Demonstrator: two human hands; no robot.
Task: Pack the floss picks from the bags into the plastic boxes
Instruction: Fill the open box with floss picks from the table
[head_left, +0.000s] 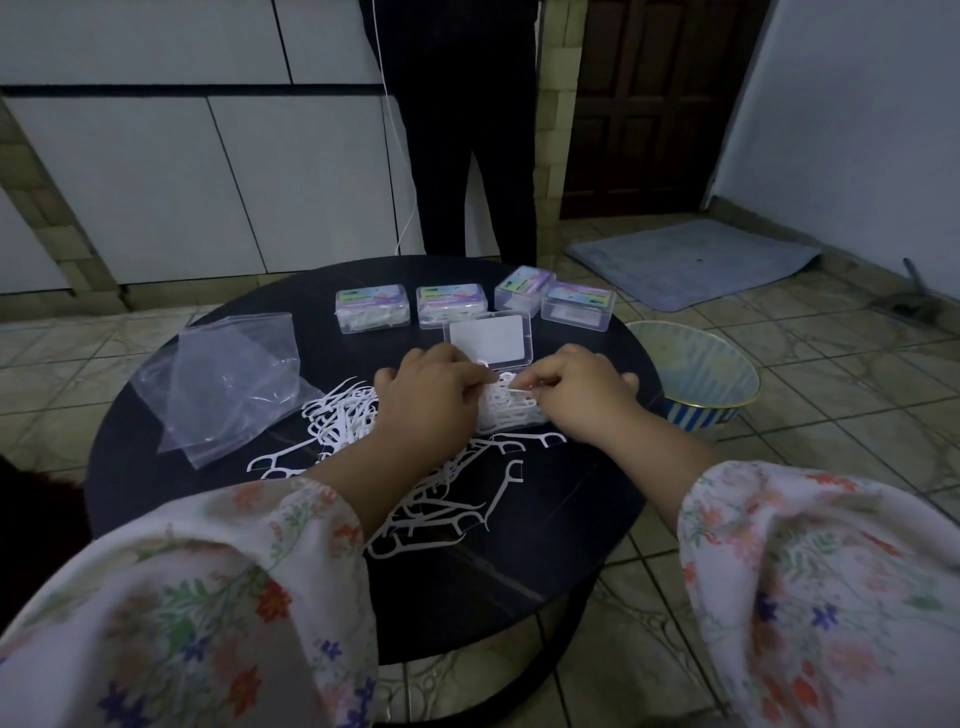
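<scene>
Lighting: dim, cool, bluish, even; source not visible. Shadows: soft, faint. Glare: mild sheen on plastic bags (228, 379). Focus: centre fairly sharp; floral sleeves (208, 613) blurred near lower edge. Distortion: wide-angle bending of floor tiles (831, 395) and wall lines at edges.

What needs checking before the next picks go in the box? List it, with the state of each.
1. Open box between the hands, lid up: ok.
2. Right hand pinches a pick: ok.
3. Left hand rests at the box edge; whether it holds picks: cannot tell.
4. Room left in the box: cannot tell, hands cover it.
5. Loose picks lie on the table within reach: ok.
6. Four closed boxes stand behind, apart from the open one: ok.
</scene>
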